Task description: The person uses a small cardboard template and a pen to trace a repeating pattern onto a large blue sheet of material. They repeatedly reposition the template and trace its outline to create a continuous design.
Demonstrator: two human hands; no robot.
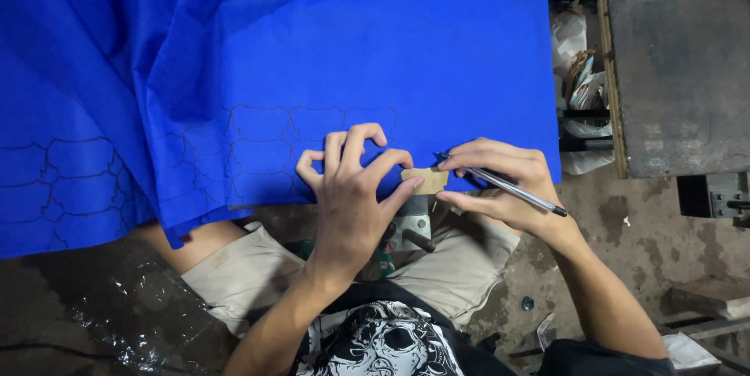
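A large blue cloth (312, 48) covers the work surface, with rows of outlined shapes drawn in dark ink near its lower edge. My left hand (351, 196) presses a small tan cardboard template (426, 179) flat on the cloth's lower edge with its fingertips. My right hand (508, 185) holds a pen (508, 187), its tip at the template's upper right edge.
A grey metal clamp or bracket (412, 228) sits below the template between my knees. At the right stands a dark worn table (680, 56), with bags and clutter (578, 71) in the gap beside it. Stained concrete floor (625, 228) lies below.
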